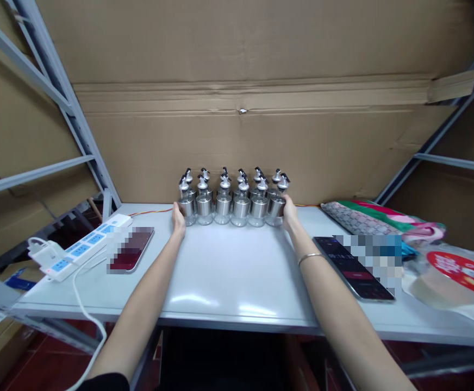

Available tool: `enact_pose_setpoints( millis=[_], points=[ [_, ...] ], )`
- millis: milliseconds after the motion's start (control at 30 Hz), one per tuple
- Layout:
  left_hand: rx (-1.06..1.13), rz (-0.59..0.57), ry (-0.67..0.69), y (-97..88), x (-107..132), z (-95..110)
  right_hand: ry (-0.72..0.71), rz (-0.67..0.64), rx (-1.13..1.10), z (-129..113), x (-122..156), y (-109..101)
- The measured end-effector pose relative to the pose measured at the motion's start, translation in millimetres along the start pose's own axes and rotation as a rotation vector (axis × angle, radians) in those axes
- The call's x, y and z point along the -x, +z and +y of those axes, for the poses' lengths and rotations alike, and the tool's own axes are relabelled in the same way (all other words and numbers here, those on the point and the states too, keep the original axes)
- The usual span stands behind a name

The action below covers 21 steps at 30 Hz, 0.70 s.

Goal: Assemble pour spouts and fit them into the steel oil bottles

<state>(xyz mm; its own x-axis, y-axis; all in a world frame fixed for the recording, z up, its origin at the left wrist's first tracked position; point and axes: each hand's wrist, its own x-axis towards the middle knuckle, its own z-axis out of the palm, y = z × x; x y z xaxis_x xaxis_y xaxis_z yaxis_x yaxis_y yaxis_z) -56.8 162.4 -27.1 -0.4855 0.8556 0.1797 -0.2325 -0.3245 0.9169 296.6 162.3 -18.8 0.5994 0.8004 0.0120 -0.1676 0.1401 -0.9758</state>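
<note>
Several small glass bottles [232, 203] with steel sleeves and pour spouts stand in two rows at the back of a white table [229, 271]. My left hand [178, 220] is at the left end of the front row, fingers curled against the end bottle [187, 209]. At the right end, my right hand [289, 214] curls round the end bottle [276, 209]. A thin bracelet [310, 257] is on my right wrist. Both forearms stretch across the table.
A blue and white power strip [86, 247] and a phone [133, 250] lie at the left. Another phone [353, 269], folded patterned cloth [367, 220] and a plastic bag with a red label [457, 271] lie at the right. Cardboard [237, 136] backs the table, between metal shelf frames [78, 130].
</note>
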Motion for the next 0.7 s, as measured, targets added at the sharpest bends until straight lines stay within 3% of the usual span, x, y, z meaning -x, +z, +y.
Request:
enact_pose_setpoints(
  millis=[100, 233, 400, 567, 633, 700],
  points=[
    [-0.080, 0.019, -0.005, -4.8, 2, -14, -0.014, 0.019, 0.002, 3, 0, 3],
    [-0.172, 0.025, 0.033, -8.1, 0, -18, -0.094, 0.023, 0.024, 6, 2, -1],
    [-0.283, 0.004, 0.182, -6.3, 9, -15, -0.219, 0.112, 0.089, 3, 9, -5],
    [-0.423, -0.088, 0.354, -3.9, 22, -11, -0.391, 0.216, 0.153, -4, 31, -9],
    [-0.464, -0.109, 0.392, -4.0, 25, -11, -0.456, 0.180, 0.191, -4, 45, -8],
    [-0.492, -0.125, 0.414, -4.4, 25, -10, -0.499, 0.043, 0.245, -2, 60, -3]
  ],
)
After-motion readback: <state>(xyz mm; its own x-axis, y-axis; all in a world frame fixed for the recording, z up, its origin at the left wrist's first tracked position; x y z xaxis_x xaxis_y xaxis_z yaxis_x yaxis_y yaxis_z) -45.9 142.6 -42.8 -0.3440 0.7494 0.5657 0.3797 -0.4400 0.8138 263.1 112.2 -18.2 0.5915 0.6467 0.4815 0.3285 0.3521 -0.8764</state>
